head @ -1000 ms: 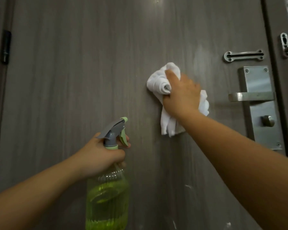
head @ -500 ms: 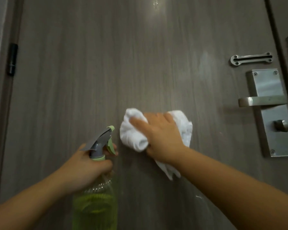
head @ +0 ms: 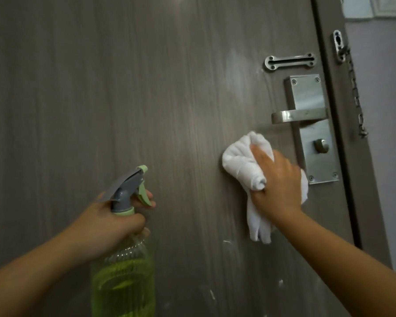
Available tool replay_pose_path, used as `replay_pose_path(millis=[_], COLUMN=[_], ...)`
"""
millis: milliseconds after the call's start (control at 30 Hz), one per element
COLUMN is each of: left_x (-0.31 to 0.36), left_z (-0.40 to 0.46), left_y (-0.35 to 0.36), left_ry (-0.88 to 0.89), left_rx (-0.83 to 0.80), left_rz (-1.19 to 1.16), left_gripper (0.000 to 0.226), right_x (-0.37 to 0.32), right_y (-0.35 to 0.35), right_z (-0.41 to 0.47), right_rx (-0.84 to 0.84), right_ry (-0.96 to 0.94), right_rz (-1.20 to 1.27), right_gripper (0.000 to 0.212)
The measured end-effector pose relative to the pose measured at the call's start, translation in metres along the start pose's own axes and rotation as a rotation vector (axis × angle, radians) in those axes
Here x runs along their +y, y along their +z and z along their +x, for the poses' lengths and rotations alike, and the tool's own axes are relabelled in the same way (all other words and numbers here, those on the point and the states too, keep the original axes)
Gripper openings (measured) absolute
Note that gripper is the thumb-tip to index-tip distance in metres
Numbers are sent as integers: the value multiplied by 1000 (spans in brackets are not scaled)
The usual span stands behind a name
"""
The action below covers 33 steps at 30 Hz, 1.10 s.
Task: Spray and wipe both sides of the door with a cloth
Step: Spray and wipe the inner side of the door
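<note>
A bunched white cloth [head: 242, 163] is grasped by the right hand [head: 278, 179] and pressed flat against the grey-brown wood-grain door [head: 124, 88], with the fingers curled over its rolled folds; a loose tail of the cloth hangs below the wrist. The cloth is held just left of the lower part of the brushed steel lock plate [head: 311, 131], below the steel lever handle [head: 297, 115]. The neck of a clear plastic spray bottle of yellow-green liquid [head: 124, 275] is clenched in the left hand [head: 108, 227], and its grey and pale green trigger head [head: 130, 191] is pointed at the door. A slotted steel chain-guard track [head: 289, 61] is fixed above the lock plate. A metal door chain [head: 352, 88] is hung from the frame at the right.
</note>
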<state>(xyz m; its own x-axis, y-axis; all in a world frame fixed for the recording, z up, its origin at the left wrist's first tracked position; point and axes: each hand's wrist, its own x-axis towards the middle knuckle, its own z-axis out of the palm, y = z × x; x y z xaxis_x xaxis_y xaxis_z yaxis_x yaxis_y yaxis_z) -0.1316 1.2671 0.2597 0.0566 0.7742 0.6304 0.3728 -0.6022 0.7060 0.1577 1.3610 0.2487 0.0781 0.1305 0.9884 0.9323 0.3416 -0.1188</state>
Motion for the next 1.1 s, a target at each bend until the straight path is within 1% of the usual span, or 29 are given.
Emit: replay_pose_path(millis=[67,133,200,233,300,367,467,567,600,633,667,767,833,900,933,967,1000,1033,1100], left_x=[1,3,6,7,8,7,6,5,4,4,2,-2,-8,-15,-20,-23,-27,-31,-39], left_z=[-2,-4,-5,-6,-6,-6,-5,-3,-2,-1,-1,-5,-11,-20,-24,-30,-35,-41,-51], left_y=[6,12,16,18,23,28,34,37,38,39,41,47,50,52,52,54,56,57,62], left_ry=[-10,-3,1,-1,-14,-35,-22,10,16,19,16,-8,-31,-62,-76,-86,-96,-107,-140], left_rx=[-22,-31,-32,-33,-45,-61,-79,-82,-83,-82,-75,-62,-75,-79,-84,-95,-113,-135,-189], left_rz=[19,39,41,44,40,45,89,100,98,88,75,22,35,43,44,54,66,73,85], left_gripper=[47,46,45,45,45,45,45,42,42,43,44,40,40,39,37,36,36,36,39], right_x=[5,10,19,21,20,15,1,-18,-22,-26,-29,-30,-25,-20,-17,-18,-17,-17,-11], right_y=[2,1,-2,-4,-8,-11,-12,-5,-1,3,6,11,12,9,6,-2,-10,-18,-30], right_z=[-42,-67,-64,-56,-34,-9,21,28,23,15,5,-28,-47,-65,-71,-75,-77,-77,-79], right_rx=[-39,-90,-121,-136,-136,-74,25,57,58,51,28,-72,-139,-237,-299,-365,-430,-461,-448], right_ry=[-55,-164,-259,-274,-206,-66,73,239,254,212,127,-159,-255,-300,-289,-228,-110,36,330], right_rz=[3,64,103,93,48,16,22,63,37,-5,-27,101,179,202,231,289,365,464,652], right_gripper=[60,58,55,54,54,53,47,47,48,49,49,50,50,50,49,48,46,42,28])
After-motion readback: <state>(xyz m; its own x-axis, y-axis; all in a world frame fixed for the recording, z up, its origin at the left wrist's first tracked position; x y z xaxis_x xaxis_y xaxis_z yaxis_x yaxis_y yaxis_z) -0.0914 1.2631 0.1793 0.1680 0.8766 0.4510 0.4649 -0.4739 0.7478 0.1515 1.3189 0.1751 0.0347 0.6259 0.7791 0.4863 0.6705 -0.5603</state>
